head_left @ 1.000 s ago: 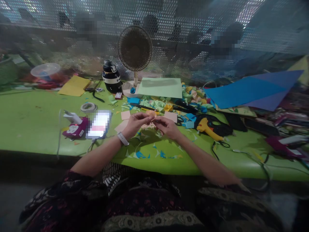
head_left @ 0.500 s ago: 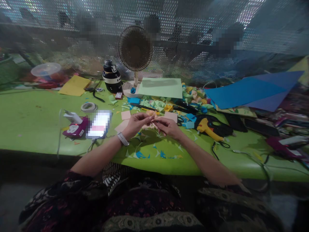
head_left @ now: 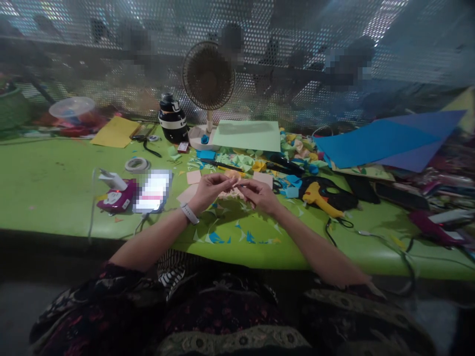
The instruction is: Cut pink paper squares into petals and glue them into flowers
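Fingers of the left hand seem clamped on peach paper mid-frame; whether the right hand grips it too, I can't tell. Pinching too hard could crease it.

I find the desk bright green, the paper squares pale pink. Glue gun: yellow. Bottle: black, white band. Large sheet at right: blue. Striped cloth: black and white. Wristband: white.

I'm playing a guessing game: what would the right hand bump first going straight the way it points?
Probably the left hand; its fingers look very close, though depth is unclear.
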`<state>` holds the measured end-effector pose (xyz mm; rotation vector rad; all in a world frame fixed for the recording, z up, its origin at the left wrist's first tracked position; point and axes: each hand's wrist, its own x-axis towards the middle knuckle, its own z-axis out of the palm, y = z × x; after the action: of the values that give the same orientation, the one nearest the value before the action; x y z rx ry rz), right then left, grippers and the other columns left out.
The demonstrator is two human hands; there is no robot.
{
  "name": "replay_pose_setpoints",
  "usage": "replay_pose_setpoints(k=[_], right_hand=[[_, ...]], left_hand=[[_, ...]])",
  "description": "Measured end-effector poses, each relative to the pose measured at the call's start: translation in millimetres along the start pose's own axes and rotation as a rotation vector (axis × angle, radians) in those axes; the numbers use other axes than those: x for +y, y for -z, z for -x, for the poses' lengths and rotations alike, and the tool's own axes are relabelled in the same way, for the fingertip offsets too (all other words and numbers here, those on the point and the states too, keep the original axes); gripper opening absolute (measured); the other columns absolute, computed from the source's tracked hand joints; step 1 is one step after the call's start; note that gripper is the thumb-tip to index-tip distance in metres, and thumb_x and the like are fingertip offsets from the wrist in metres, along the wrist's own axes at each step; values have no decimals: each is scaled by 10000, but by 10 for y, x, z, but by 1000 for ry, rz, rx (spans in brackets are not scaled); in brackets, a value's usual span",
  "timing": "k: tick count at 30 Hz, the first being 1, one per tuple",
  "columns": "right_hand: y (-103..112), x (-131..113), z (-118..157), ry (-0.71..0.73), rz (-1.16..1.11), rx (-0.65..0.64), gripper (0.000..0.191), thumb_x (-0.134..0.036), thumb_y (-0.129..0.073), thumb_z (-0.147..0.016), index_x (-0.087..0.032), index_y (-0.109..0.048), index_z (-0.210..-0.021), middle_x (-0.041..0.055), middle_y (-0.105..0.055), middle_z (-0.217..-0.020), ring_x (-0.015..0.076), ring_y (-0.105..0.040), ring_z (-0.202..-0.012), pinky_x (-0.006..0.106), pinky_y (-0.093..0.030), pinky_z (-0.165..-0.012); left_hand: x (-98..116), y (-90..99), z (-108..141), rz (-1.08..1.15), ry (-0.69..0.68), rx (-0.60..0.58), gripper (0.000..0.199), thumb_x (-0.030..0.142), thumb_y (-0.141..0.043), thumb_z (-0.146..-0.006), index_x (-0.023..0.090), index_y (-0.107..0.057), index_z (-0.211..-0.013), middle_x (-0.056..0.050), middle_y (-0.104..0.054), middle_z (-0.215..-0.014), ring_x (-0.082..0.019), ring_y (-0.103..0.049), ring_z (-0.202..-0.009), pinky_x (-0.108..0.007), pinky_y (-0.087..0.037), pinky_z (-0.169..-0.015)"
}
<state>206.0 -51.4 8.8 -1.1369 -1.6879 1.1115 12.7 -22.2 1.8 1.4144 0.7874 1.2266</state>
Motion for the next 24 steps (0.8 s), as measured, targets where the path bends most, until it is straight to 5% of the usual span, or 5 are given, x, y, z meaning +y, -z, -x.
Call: replay_pose_setpoints(k=[24], right_hand=[[-16,0,3,-29,19,-59,443,-601,-564,-872,-168,-624,-937,-71,-530,-505,64,-405,-318,199,-313,-335]], left_hand=[[76,-29,15,37,34,38,388,522,-823,-676,148,-725,-706,-38,-691,-661,-96,-570,-581,-231,-460,-571]])
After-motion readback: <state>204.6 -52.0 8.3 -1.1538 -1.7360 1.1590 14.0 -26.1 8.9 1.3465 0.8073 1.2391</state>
